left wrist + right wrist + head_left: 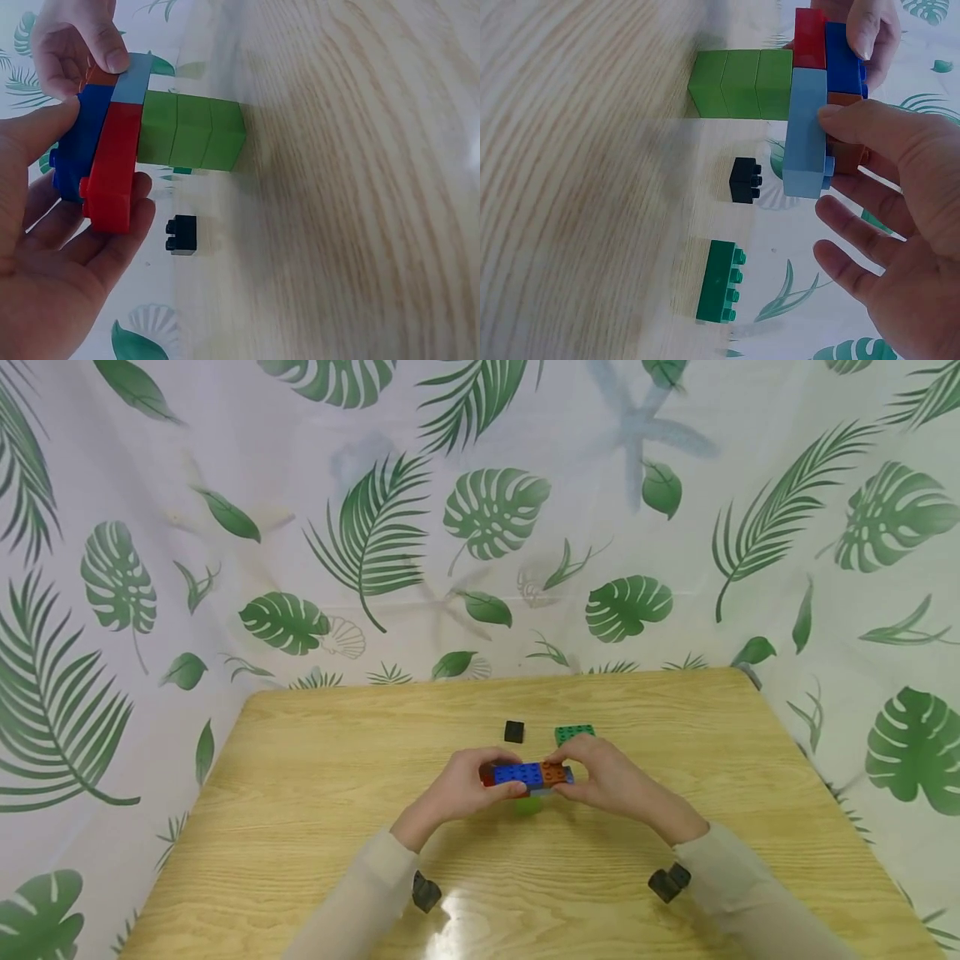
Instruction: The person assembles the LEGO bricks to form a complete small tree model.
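Observation:
A toy brick build stands on the table between both hands. Its column is several stacked light green bricks point(193, 131). Across the top of that column lie a red brick point(116, 165) and a light blue brick point(806, 135), end to end. Above these sit a blue brick point(517, 774) and a brownish-orange brick point(553, 772), also in line. My left hand point(468, 785) grips the blue brick at the left end, thumb in front and fingers behind. With thumb and index finger, my right hand point(611, 777) pinches the orange brick; its other fingers are spread in the right wrist view.
Behind the build, a small black brick point(513, 732) lies on the wooden table point(315, 793). A longer dark green brick point(574, 733) is to its right, just beyond my right hand. A leaf-patterned cloth point(420, 668) hangs along the table's back and sides.

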Motion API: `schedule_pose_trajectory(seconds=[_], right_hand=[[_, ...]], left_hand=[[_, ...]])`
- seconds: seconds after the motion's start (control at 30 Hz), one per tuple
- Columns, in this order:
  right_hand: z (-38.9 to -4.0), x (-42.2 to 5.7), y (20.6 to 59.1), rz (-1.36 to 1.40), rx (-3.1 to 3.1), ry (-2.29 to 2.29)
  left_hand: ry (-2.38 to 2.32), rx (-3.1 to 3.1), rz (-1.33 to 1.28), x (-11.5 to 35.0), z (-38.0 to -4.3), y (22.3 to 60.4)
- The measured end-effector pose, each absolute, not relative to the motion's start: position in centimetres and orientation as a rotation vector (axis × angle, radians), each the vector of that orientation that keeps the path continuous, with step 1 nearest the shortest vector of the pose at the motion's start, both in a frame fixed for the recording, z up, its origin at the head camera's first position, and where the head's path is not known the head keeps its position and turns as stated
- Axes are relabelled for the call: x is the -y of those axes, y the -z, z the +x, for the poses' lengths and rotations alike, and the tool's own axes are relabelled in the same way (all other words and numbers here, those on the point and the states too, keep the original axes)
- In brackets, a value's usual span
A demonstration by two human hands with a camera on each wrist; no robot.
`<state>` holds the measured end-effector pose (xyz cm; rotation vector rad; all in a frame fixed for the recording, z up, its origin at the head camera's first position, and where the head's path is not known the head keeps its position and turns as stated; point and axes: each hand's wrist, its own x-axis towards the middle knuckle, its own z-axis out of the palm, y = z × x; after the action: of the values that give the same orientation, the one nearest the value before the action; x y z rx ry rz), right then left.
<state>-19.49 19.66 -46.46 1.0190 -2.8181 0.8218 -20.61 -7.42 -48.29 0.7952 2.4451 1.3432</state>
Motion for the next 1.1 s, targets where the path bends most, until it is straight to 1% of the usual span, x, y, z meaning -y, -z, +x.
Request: schedule_pose_trajectory(seconds=[0.27, 0.53, 0.8, 1.1], right_hand=[[-19.9, -20.0, 46.2, 1.013, 2.839, -0.845], [-21.4, -22.1, 46.5, 0.821, 2.851, -1.001], [-23.7, -24.2, 48.5, 0.660, 2.886, -0.983], [-25.6, -24.9, 51.2, 0.607, 2.947, -1.016]], left_hand=[[-1.365, -2.430, 0.808, 7.6, -20.6, 48.3], [-1.318, -2.463, 0.812, 7.5, -20.6, 48.1], [-1.290, -2.482, 0.796, 7.5, -20.5, 48.1], [-1.281, -2.488, 0.797, 7.5, -20.6, 48.1]])
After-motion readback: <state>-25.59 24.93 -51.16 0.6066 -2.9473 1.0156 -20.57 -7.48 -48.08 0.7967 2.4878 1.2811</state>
